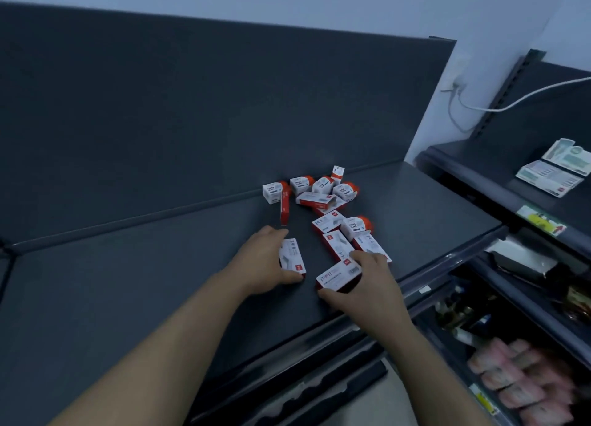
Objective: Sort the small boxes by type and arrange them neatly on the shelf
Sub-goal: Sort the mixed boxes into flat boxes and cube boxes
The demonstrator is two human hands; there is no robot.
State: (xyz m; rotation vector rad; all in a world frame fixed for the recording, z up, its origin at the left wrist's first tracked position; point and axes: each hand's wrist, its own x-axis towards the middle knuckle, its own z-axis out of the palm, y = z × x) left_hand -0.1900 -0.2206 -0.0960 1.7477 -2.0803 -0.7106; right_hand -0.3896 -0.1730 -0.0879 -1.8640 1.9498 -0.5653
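The left hand (262, 262) clasped a red-and-white flat box (292, 258) on the dark shelf (128, 281). Its thumb was hooked at the box's near end and its fingers were curled over the far end, and the palm hid the box's left edge. The right hand (367, 284) pinched a second flat box (339, 276), thumb at the near corner and fingers bent over the far end. Whether that box rested on the shelf could not be told. Those fingers also covered the near ends of two more flat boxes (337, 246) just beyond them. Farther past both sets of fingers, a jumbled pile (319, 198) of flat and orange-sided boxes lay by the back panel (224, 105), their print mostly too blurred to read. Right of the right hand's fingers, pink packets (524, 384) on a lower shelf were smeared and cut off by the frame.
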